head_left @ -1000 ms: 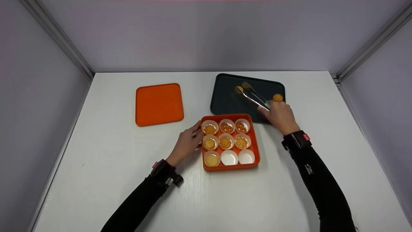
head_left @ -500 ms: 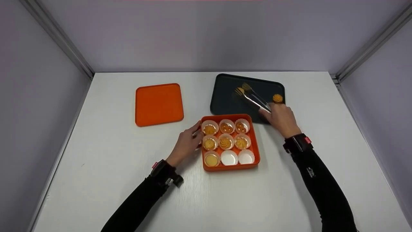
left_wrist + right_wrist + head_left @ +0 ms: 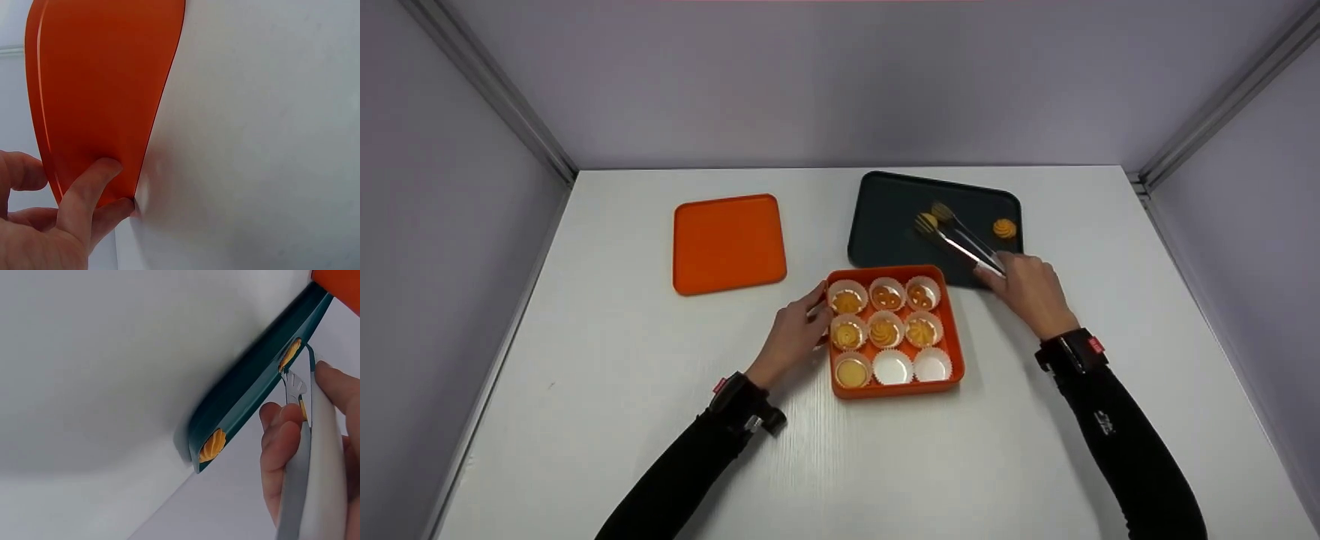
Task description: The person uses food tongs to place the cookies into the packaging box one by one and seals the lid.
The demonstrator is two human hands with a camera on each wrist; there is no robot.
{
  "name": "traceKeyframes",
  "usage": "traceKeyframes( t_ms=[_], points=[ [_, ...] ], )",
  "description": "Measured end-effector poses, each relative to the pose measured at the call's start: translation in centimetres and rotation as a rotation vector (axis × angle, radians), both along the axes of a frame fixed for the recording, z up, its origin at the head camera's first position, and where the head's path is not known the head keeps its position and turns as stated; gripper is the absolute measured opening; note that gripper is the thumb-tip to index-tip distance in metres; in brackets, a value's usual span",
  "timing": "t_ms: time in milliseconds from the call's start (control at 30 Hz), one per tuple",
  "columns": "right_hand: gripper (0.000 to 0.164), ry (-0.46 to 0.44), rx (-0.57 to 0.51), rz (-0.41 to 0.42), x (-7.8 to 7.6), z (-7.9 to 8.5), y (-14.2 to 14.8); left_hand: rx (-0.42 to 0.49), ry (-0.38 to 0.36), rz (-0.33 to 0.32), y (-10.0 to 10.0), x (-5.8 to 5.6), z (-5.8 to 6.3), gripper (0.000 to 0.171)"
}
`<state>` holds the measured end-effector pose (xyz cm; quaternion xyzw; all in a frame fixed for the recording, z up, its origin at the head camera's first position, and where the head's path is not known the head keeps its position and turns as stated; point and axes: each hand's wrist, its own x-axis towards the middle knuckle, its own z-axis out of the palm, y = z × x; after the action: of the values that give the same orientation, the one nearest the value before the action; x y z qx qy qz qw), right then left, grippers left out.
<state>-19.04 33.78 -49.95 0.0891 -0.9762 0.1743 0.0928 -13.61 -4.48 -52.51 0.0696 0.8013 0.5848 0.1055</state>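
My left hand rests its fingers against the left wall of an orange box; the left wrist view shows several fingertips touching that wall. Inside the box stand rows of paper cups, most holding yellow-orange cookies, while two cups at the front show bare white bottoms. My right hand grips metal serving tongs over a dark green tray. The prongs are parted on either side of a piped cookie on the tray. A second swirled cookie lies near the tray's right edge.
A flat orange tray lies on the white table, left of the dark tray. The box stands close against the dark tray's front edge. Grey panels enclose the table at the back and sides.
The right hand and tongs have shifted right and toward me, and the cookie between the prongs has moved the same way along the tray. My left hand and the box look unmoved.
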Motion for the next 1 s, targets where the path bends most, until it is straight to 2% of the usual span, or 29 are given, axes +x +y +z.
traceKeyframes(
  t_ms=[467, 700, 1000],
  points=[
    [0.054, 0.047, 0.012, 0.018, 2.4, 0.1, 0.8, -0.025, 0.018, 0.0, -0.1, 0.0, -0.1, 0.057],
    [0.042, 0.128, 0.004, 0.073, 3.5, 0.1, 1.0, -0.021, 0.034, 0.003, -0.1, 0.0, -0.2, 0.057],
    [0.044, 0.171, -0.001, 0.097, 5.1, 1.4, 0.8, 0.0, 0.045, -0.004, -0.1, 0.1, -0.1, 0.056]
  ],
)
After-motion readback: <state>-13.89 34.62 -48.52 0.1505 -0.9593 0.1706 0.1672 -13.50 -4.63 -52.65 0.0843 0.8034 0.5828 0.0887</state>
